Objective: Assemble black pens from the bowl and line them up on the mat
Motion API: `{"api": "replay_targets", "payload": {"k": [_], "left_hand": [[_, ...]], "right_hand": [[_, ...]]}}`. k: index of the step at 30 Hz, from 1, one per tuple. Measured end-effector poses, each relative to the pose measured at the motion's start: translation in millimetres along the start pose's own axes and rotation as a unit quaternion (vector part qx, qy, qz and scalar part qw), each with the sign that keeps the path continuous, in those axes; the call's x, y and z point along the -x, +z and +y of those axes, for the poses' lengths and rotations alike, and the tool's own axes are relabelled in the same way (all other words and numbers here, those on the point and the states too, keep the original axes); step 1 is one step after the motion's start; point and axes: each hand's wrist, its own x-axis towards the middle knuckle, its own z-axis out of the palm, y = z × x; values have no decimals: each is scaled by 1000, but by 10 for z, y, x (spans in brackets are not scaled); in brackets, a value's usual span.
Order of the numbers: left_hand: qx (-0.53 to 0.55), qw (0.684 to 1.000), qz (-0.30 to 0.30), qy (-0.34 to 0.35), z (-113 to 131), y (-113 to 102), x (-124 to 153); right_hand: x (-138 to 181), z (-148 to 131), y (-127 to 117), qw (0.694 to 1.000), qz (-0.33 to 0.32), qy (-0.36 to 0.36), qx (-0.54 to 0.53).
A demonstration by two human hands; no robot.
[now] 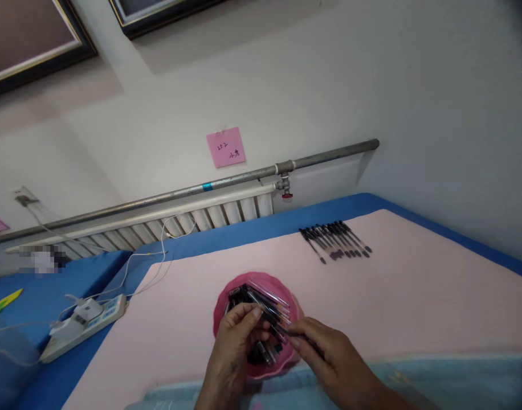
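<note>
Above a pink scalloped bowl [219,319], my left hand [233,344] is closed, thumb and fingers pinching the black end of a slim pen [280,327]. My right hand [335,356] grips the other, dark end of it, fingers closed at the bowl's right rim. Its exact parts are small and partly covered by my fingers. In the bowl lie clear tubes [269,291] and black pieces, caps by their look [257,353]. Farther back, a slanting row of black-and-clear pens [335,238] lies side by side on the pink sheet.
A pink sheet [398,285] covers the blue table [363,202]. Pale blue cloth [449,376] runs along the near edge. At left, a power strip [102,319] carries plugs and white cables [126,273]. Behind are a radiator [218,215], a pipe and a wall note [225,147].
</note>
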Motion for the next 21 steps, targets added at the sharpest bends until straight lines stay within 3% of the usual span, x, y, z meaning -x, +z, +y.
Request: {"api": "replay_targets", "payload": {"k": [8,13,16,21], "left_hand": [[-29,999,6,33,-12,-25,-13],[-37,998,6,48,18,-17,22],[-76,995,14,58,77,-18,43],[-206,963,100,140,225,-217,10]], "right_hand": [[20,6,-16,1000,4,-16,-4],[-4,-27,-20,995,-26,80,-54],[-22,-53,-24,990,-35,100,-91],[-45,-69,-57,988,2,100,-117]]}}
